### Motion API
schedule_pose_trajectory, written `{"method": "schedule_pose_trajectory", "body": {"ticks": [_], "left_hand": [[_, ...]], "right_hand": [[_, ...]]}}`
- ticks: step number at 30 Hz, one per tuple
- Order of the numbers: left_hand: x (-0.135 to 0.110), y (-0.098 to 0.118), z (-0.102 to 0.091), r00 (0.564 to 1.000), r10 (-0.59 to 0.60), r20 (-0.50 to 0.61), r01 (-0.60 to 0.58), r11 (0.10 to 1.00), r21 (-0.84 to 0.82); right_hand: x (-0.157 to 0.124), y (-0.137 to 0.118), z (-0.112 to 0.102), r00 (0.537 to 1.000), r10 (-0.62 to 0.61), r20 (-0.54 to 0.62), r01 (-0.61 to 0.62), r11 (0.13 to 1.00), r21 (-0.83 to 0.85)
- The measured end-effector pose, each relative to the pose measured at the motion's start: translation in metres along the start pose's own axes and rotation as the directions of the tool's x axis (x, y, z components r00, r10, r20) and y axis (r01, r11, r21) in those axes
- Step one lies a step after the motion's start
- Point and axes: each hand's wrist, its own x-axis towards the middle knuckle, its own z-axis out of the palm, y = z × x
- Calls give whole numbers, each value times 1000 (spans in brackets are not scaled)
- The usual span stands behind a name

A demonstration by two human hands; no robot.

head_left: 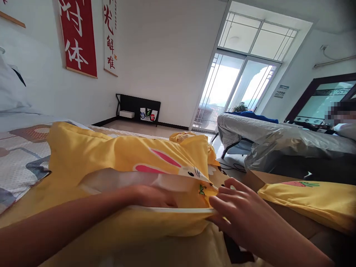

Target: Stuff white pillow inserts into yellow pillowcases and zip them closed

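A yellow pillowcase (pixel 122 152) with a rabbit print lies in front of me on a bed, with a pillow (pixel 111 180) inside its open zipped edge (pixel 172 210). My left hand (pixel 154 196) reaches into the opening, with its fingertips hidden inside the cover. My right hand (pixel 239 211) pinches the zipper end of the cover at its right corner, fingers closed on the fabric.
A patterned bedsheet (pixel 19 155) spreads to the left. A second yellow cover (pixel 311 196) lies at the right on a wooden surface (pixel 289 218). Beyond stand a plastic-wrapped couch (pixel 272 139), a glass balcony door (pixel 236 89) and red wall banners (pixel 79 37). A person sits at far right.
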Motion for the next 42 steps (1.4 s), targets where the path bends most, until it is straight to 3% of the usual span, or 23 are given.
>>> {"method": "schedule_pose_trajectory", "body": {"ticks": [1,2,3,4,5,8,10,12,16,18,21,25,28,31,35,37,39,41,42], "left_hand": [[-37,-14,-13,992,-120,-27,120,993,5],[-73,-29,-25,935,-348,-64,347,938,-30],[-108,-44,-33,842,-528,-114,525,849,-59],[-140,-58,-39,759,-636,-138,635,770,-61],[-166,-70,-41,699,-678,-227,689,724,-43],[-205,-90,-39,634,-631,-446,742,659,123],[-205,-91,-44,624,-585,-518,761,606,233],[-198,-87,-60,623,-554,-552,768,567,298],[-182,-82,-103,619,-465,-633,781,448,435],[-175,-92,-107,645,-433,-629,761,435,481],[-162,-123,-75,674,-441,-592,735,473,485],[-145,-167,3,700,-538,-469,713,546,439],[-141,-179,36,703,-561,-437,710,577,402],[-151,-168,27,719,-551,-423,694,606,390],[-172,-136,-20,746,-543,-384,660,680,320],[-176,-122,-44,701,-517,-491,664,725,185],[-172,-115,-59,556,-477,-681,673,739,31],[-159,-118,-54,421,-410,-809,671,741,-26],[-150,-121,-43,407,-391,-826,676,737,-16]], "right_hand": [[3,8,1,1000,17,20,-18,999,28],[7,16,4,998,32,51,-35,998,58],[12,24,9,996,43,82,-50,995,87],[20,32,17,993,55,104,-66,992,108],[29,38,26,991,69,118,-83,989,119],[65,48,58,974,121,190,-139,987,85],[92,52,72,956,149,252,-161,986,29],[114,57,73,951,166,261,-167,986,-18],[140,78,47,951,264,162,-249,963,-107],[143,86,41,937,319,146,-301,945,-130],[139,74,68,912,355,207,-340,935,-104],[122,18,151,876,392,282,-409,912,2],[105,-8,199,853,418,314,-467,879,100],[90,11,207,872,372,318,-450,864,224],[76,73,169,925,282,253,-364,850,382],[74,94,149,932,352,83,-346,800,490],[74,98,145,865,492,-104,-353,742,569],[71,83,162,806,576,-135,-410,709,573],[68,69,177,805,588,-83,-451,696,558]]}}
